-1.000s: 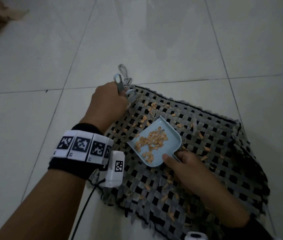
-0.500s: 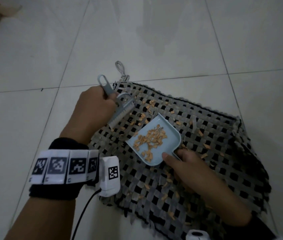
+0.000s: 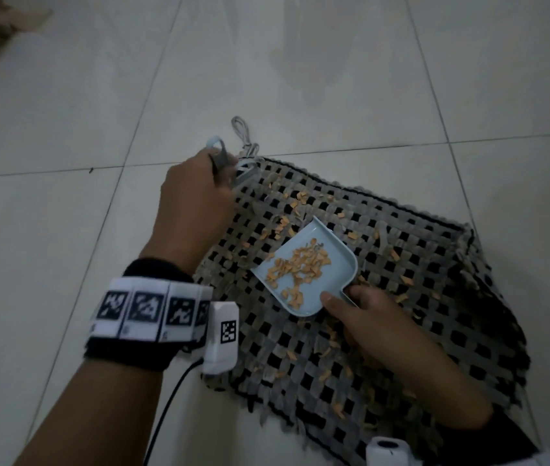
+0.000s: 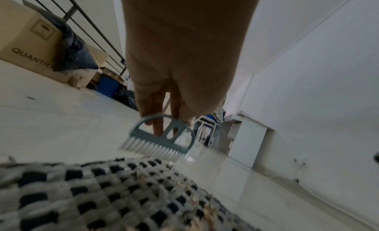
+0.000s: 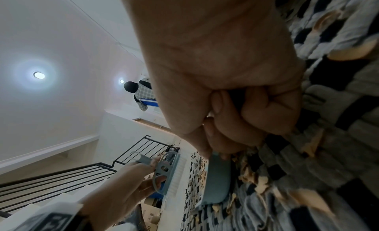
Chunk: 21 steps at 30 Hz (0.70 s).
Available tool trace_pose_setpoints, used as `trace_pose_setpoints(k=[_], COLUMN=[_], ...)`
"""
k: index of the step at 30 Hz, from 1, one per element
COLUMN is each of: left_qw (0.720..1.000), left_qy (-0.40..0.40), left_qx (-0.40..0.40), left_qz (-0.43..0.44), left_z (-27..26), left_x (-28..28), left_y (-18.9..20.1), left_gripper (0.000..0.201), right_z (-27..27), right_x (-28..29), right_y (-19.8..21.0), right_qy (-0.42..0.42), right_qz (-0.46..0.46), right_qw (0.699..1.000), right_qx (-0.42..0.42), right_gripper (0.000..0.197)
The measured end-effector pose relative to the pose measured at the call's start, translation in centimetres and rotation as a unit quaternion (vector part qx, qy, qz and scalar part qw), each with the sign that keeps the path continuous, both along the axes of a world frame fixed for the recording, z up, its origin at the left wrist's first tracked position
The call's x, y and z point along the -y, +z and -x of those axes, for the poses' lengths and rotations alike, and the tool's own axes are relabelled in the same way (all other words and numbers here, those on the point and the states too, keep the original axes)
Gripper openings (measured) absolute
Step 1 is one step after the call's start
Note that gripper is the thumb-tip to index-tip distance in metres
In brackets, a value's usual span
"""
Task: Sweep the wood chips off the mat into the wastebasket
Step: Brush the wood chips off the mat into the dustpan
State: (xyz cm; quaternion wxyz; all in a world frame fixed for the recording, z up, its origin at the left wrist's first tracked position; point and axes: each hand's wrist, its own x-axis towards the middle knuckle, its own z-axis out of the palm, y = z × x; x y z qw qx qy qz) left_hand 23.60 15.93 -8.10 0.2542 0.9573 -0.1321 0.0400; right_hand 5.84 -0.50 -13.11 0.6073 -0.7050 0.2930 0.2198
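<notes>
Wood chips (image 3: 302, 269) piled in dustpan (image 3: 341, 260), right hand (image 3: 366, 317) gripping handle; left hand (image 3: 193, 203) grips brush (image 4: 159, 139). Tilt risks spilling chips onto mat (image 3: 435, 297).

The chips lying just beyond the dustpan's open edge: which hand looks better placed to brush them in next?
Left, probably. The left hand grips the brush at the mat's far corner, beyond those chips. The right hand is busy holding the dustpan.
</notes>
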Motion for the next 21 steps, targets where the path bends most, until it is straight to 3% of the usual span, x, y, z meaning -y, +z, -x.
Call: trace_pose_setpoints(k=[4,9,11,14,17,21], left_qw=[0.996,0.980,0.976,0.993,0.996,0.981], left_qy=[-0.038,-0.073,-0.085,-0.037,-0.006,-0.043], left_qx=[-0.033,-0.118,-0.158,-0.096,-0.021,-0.118], left_qz=[-0.073,-0.140,-0.124,-0.056,-0.087,-0.148], left_z=[-0.9,-0.2,-0.1,-0.7,-0.9,0.0], left_x=[0.9,-0.7,-1.5,-2.0,-2.0,-2.8], left_y=[-0.9,1.3,2.2,1.6,0.0,-0.3], left_gripper=[0.023,0.027,0.027,0.025,0.028,0.026], right_z=[0.1,0.1,0.2,0.2,0.3,0.4], right_x=[-0.1,-0.1,-0.2,-0.2,-0.2,-0.1], right_y=[0.1,0.2,0.3,0.5,0.6,0.4], right_qy=[0.000,0.003,0.003,-0.001,-0.004,-0.004], right_qz=[0.000,0.013,0.011,0.002,-0.001,-0.002], right_qw=[1.000,1.000,1.000,1.000,1.000,1.000], right_qx=[0.007,-0.008,-0.010,-0.008,-0.012,-0.014], right_gripper=[0.011,0.016,0.016,0.014,0.011,0.018])
